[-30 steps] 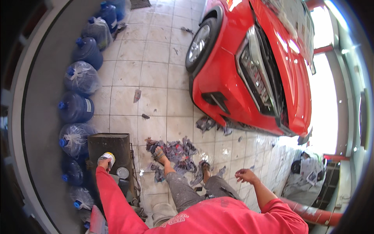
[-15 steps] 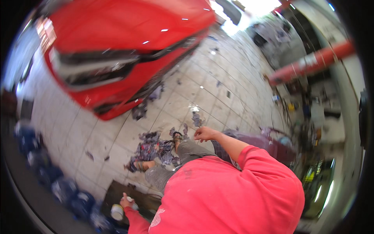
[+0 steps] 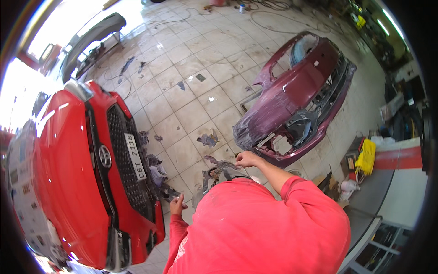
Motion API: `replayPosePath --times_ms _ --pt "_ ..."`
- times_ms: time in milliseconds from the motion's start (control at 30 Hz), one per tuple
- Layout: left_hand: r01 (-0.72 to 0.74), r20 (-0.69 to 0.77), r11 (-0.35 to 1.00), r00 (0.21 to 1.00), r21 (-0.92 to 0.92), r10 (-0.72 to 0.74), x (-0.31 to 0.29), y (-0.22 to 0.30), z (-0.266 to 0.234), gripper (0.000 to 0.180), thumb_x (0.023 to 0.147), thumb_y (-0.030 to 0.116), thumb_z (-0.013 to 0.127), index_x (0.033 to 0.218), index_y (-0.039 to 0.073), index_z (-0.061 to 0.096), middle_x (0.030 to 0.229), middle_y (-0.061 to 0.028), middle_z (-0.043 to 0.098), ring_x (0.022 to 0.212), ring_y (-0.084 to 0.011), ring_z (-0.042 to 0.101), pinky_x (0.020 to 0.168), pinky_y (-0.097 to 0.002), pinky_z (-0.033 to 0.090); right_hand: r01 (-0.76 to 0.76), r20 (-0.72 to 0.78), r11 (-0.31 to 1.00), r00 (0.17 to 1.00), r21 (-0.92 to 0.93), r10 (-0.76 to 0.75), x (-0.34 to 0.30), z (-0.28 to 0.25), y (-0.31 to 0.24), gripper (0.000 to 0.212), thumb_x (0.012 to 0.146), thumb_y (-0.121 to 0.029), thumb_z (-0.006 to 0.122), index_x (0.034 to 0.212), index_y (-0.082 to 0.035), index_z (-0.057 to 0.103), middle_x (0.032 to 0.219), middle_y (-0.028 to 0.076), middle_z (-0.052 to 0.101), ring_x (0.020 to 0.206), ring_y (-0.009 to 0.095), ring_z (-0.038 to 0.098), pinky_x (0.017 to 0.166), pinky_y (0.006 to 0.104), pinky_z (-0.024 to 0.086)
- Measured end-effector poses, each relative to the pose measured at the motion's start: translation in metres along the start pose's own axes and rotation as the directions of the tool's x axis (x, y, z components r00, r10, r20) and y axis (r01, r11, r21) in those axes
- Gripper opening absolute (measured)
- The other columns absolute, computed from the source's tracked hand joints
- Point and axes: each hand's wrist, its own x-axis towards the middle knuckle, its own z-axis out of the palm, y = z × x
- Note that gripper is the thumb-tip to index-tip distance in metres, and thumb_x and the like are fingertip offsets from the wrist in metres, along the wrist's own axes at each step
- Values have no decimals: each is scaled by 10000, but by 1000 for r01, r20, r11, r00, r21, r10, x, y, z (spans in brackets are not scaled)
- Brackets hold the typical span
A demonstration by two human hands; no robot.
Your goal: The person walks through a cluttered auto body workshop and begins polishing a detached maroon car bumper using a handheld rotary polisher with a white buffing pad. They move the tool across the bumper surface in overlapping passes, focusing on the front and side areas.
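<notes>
My left hand [image 3: 178,204] hangs at my left side, nearest the front of a red car [image 3: 73,173]. Its fingers are curled together, and whatever they may hold is too small to make out. In front of my body is my right hand [image 3: 247,159], its fingers bent and pressed together. I cannot see what, if anything, lies between them. Just beyond it, a maroon car bumper [image 3: 296,93] with dull, sanded-looking patches rests low over the floor. Crumpled scraps of masking paper [image 3: 157,173] lie between my left hand and the car's grille.
Pale floor tiles [image 3: 182,102] are strewn with torn scraps [image 3: 208,139]. A grey car panel [image 3: 93,41] stands at the far left. Hoses [image 3: 269,5] run across the far floor. On the right are a yellow object [image 3: 366,156] and assorted clutter by the wall.
My body and view have turned right; the maroon bumper now stands ahead and the red car to the left. My left hand has come away from a small container on a dark surface.
</notes>
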Motion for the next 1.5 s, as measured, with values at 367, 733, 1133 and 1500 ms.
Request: replayPosePath --times_ms 367,733,1133,1500 --pt "-76 291 949 957 307 -18 165 173 33 495 937 486 743 929 -7 696 784 -61 687 637 -172 670 526 -315 558 -330 -110 694 855 640 508 -14 -11 62 371 875 -311 814 1116 -40 738 862 74 749 668 152 714 577 305 561" --pt "-578 604 189 785 794 -135 421 370 162 898 811 708 724 1226 -88 687 1031 -256 749 948 -312 736 834 -414 589 -206 36 131 650 970 759 -42 102 17 242 945 -279 699 1023 -52 736 928 73 737 688 174 695 533 317 533" --pt "-978 965 84 170 190 -198 213 489 565 713 867 573 766 1184 -59 676 976 -204 759 909 -319 743 859 -414 577 235 167 -324 511 916 843 -34 100 45 318 962 -291 688 1163 -47 653 1031 105 716 852 232 719 650 385 531" --pt "-962 959 -20 -271 -274 -80 112 580 793 641 862 557 754 1123 -28 717 1144 -221 716 1034 -365 710 926 -437 562 524 -125 -87 355 847 926 -13 -59 74 244 978 -289 725 1129 -97 726 1017 18 749 849 135 721 686 294 526"
